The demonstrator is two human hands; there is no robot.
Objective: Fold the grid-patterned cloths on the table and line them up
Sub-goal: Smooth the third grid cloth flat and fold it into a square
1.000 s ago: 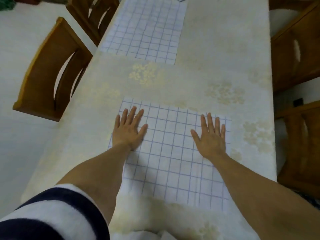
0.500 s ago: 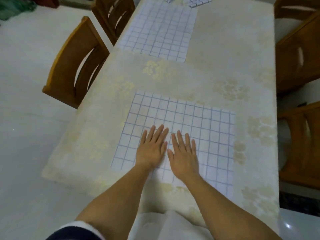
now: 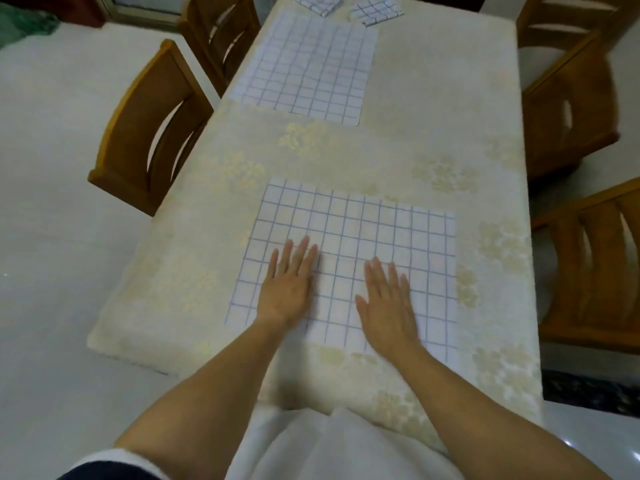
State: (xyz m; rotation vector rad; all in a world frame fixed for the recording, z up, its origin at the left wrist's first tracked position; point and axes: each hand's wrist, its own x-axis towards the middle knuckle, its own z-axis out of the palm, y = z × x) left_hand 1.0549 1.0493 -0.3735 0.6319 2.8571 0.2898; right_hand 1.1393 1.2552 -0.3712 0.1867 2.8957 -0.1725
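A white cloth with a blue grid (image 3: 356,233) lies spread flat near the table's front edge. My left hand (image 3: 289,284) rests palm down on its left half, fingers apart. Flat on the right half lies my right hand (image 3: 386,303), also holding nothing. A second grid cloth (image 3: 308,67) lies unfolded farther back on the left. Two small folded grid cloths (image 3: 317,1) (image 3: 375,10) sit at the far end of the table.
The table (image 3: 433,150) wears a cream floral cover. Two wooden chairs (image 3: 149,133) (image 3: 218,32) stand along its left side. More chairs (image 3: 568,109) (image 3: 595,268) stand on the right. Pale floor shows on the left.
My hands were wide apart on the near cloth, came together at its middle, and now have slid apart again. The view has shifted back, showing more of the table.
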